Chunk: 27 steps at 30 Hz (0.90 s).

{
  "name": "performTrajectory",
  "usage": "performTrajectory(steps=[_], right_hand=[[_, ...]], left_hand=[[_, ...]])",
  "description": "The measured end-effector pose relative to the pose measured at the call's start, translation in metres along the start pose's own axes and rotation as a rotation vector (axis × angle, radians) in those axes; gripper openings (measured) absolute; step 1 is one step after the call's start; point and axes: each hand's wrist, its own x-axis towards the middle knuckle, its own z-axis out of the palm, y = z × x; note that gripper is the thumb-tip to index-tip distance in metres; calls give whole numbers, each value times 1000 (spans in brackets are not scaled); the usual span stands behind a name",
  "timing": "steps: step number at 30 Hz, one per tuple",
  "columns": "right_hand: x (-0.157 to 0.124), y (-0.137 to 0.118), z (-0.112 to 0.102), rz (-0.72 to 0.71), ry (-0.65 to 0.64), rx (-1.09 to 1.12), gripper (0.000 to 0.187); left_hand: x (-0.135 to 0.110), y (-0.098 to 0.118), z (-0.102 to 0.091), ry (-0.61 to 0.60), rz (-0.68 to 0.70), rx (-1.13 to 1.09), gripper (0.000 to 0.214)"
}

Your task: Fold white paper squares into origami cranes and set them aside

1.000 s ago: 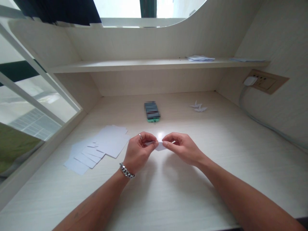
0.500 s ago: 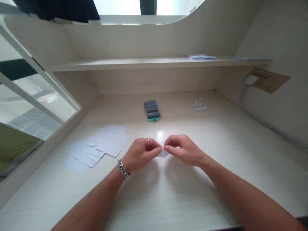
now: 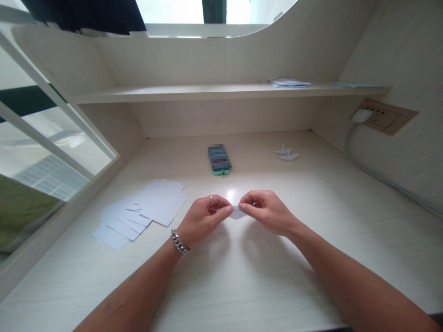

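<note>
Between my two hands a small piece of folded white paper [image 3: 237, 212] is held just above the desk, its lower edge forming a shallow point. My left hand [image 3: 206, 215], with a ring and a chain bracelet, pinches the paper's left side between thumb and fingers. On the opposite side my right hand [image 3: 266, 211] grips it with thumb and index finger. The fingers cover both ends of the paper, so its full shape is hidden.
Several loose white sheets [image 3: 164, 198] lie fanned out to the left. Folded paper cranes [image 3: 287, 153] rest at the back right. A phone-like object [image 3: 220, 161], pixelated, lies at the back centre. A white cable [image 3: 384, 177] runs along the right wall from a socket.
My right hand has shifted slightly right and up, away from the left hand. More of the paper's middle shows between the fingertips.
</note>
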Motion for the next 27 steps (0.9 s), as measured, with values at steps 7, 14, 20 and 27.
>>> performTrajectory(steps=[7, 14, 20, 27], right_hand=[[-2, -2, 4, -25, -86, -30, 14], [2, 7, 13, 24, 118, 157, 21], [3, 10, 19, 84, 114, 277, 19], [4, 7, 19, 168, -41, 403, 10]], left_hand=[[-1, 0, 8, 1, 20, 41, 15], [-1, 0, 15, 66, -108, -167, 24], [1, -4, 15, 164, -132, -180, 19], [2, -3, 14, 194, -114, -296, 18]])
